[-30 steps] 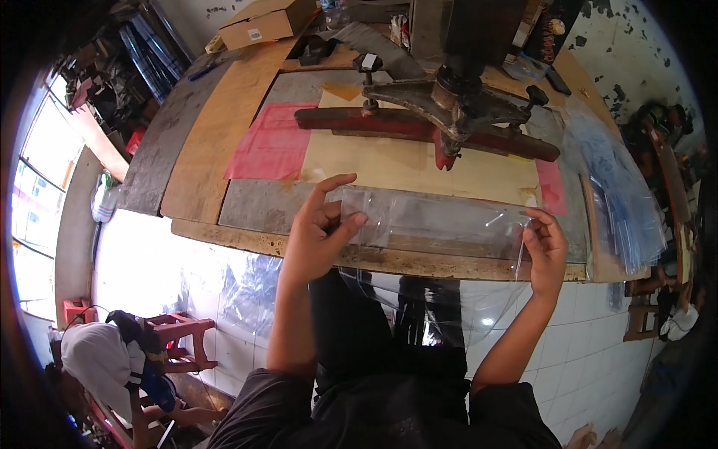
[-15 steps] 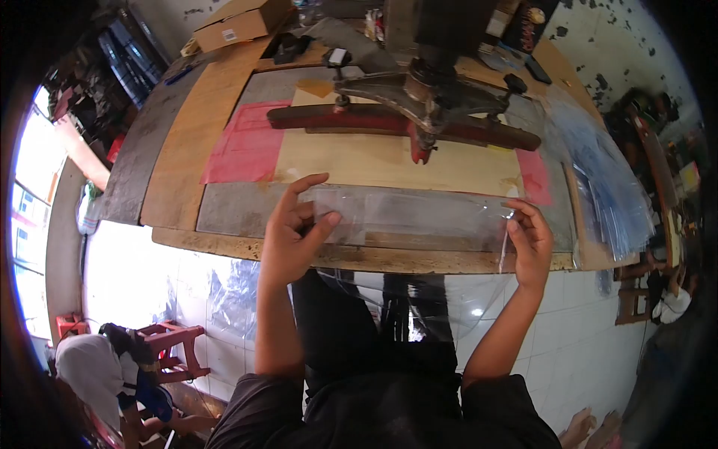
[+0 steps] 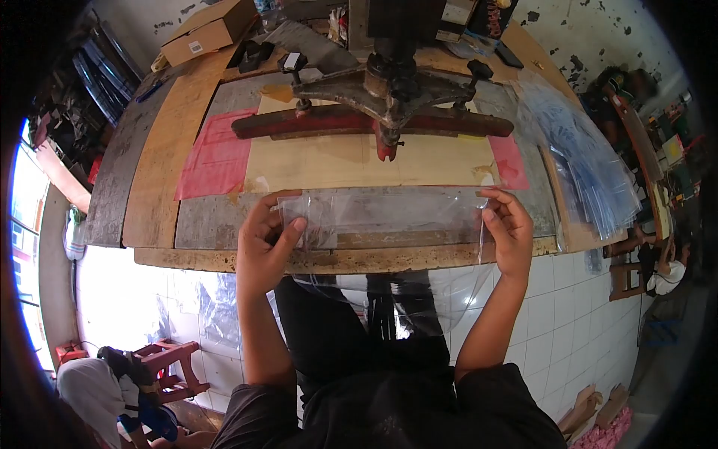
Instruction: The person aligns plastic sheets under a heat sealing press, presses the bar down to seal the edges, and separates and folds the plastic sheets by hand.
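Left hand (image 3: 269, 243) has its thumb and fingers clamped on the plastic (image 3: 396, 213) at 9 o'clock, right hand (image 3: 510, 232) pinches it at 3 — so it spans the gap by the bench's (image 3: 217, 259) near edge, 6 o'clock from the press (image 3: 329, 120). Imo, even tension matters most here: light grip, ends level, no creases.

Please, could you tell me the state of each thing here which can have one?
Left hand: pinching the clear plastic at its left end
Right hand: pinching the plastic at its right end
Clear plastic: spread between both hands, lower part hanging
Press bar: above the yellow sheet; contact unclear
Plastic sheets at right: loosely piled
Cardboard box: top looks shut
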Demonstrator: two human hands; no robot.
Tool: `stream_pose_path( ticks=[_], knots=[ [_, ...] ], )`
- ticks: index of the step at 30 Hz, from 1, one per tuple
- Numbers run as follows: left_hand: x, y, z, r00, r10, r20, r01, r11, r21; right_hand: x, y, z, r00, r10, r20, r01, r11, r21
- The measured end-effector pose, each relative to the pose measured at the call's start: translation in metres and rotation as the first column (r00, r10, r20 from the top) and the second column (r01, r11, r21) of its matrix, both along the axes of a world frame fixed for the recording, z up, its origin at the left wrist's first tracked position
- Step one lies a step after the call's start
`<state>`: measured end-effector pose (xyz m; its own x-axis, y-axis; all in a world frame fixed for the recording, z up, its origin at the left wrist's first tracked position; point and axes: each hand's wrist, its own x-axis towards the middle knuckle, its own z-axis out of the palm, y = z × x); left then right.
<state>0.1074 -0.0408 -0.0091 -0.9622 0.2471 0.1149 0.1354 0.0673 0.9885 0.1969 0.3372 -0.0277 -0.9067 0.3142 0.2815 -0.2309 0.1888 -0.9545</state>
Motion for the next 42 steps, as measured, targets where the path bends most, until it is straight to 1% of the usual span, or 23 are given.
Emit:
stream_pose_path(
  ticks=[2,4,14,15,18,20,23,25,27,29,30,32,37,40,42],
  knots=[
    [-0.001,0.000,-0.002,1.000,-0.002,0.012,0.002,1.000,-0.005,0.000,0.002,-0.002,1.000,0.011,-0.005,-0.011,1.000,0.006],
    [-0.002,0.000,-0.007,0.999,0.023,-0.035,-0.023,1.000,0.000,0.000,0.001,-0.002,1.000,0.011,-0.010,-0.011,1.000,0.000],
    [-0.004,-0.002,-0.014,1.000,0.004,-0.014,-0.004,1.000,0.016,0.003,0.002,-0.002,1.000,-0.006,0.010,0.006,1.000,0.002],
    [-0.003,-0.002,-0.014,1.000,0.010,-0.012,-0.010,1.000,-0.011,0.003,0.003,-0.002,1.000,-0.007,0.009,0.007,1.000,0.003],
    [-0.002,0.000,-0.011,1.000,0.021,-0.022,-0.022,0.999,-0.046,0.003,0.004,-0.006,1.000,-0.010,-0.026,0.010,1.000,0.004],
    [-0.002,0.001,-0.010,0.999,0.025,-0.032,-0.027,0.998,-0.054,0.002,0.004,-0.008,0.995,0.010,-0.095,-0.011,1.000,-0.014],
    [-0.003,0.000,-0.013,0.999,0.032,-0.042,-0.035,0.996,-0.076,0.003,0.005,-0.009,0.995,0.018,-0.096,-0.021,1.000,-0.023],
    [-0.004,-0.001,-0.013,1.000,0.019,-0.010,-0.020,0.997,-0.081,0.003,0.000,-0.007,0.994,0.015,-0.109,-0.018,0.999,-0.027],
    [-0.004,0.000,-0.014,1.000,0.006,-0.026,-0.007,0.998,-0.061,0.003,0.000,-0.006,0.993,0.011,-0.121,-0.015,0.999,-0.030],
    [-0.004,0.000,-0.015,0.999,-0.007,-0.042,0.005,0.999,-0.042,0.002,0.003,-0.007,0.984,0.079,-0.158,-0.079,0.997,0.008],
    [-0.005,-0.001,-0.018,0.998,-0.017,-0.061,0.015,0.999,-0.040,0.001,0.004,-0.008,0.984,0.078,-0.158,-0.078,0.997,0.009],
    [-0.006,0.000,-0.018,0.996,-0.028,-0.080,0.025,0.999,-0.038,0.001,0.005,-0.008,0.976,0.129,-0.175,-0.126,0.992,0.028],
    [-0.005,0.002,-0.017,0.997,-0.043,-0.068,0.045,0.999,0.030,0.000,0.003,-0.007,0.977,0.123,-0.177,-0.117,0.992,0.043],
    [-0.003,0.002,-0.011,0.998,-0.020,-0.051,0.019,1.000,-0.017,0.001,0.003,-0.005,0.978,0.128,-0.167,-0.124,0.992,0.035],
    [-0.003,0.002,-0.012,0.998,-0.017,-0.053,0.016,1.000,-0.020,0.001,0.004,-0.006,0.979,0.132,-0.157,-0.129,0.991,0.028]
  ],
)
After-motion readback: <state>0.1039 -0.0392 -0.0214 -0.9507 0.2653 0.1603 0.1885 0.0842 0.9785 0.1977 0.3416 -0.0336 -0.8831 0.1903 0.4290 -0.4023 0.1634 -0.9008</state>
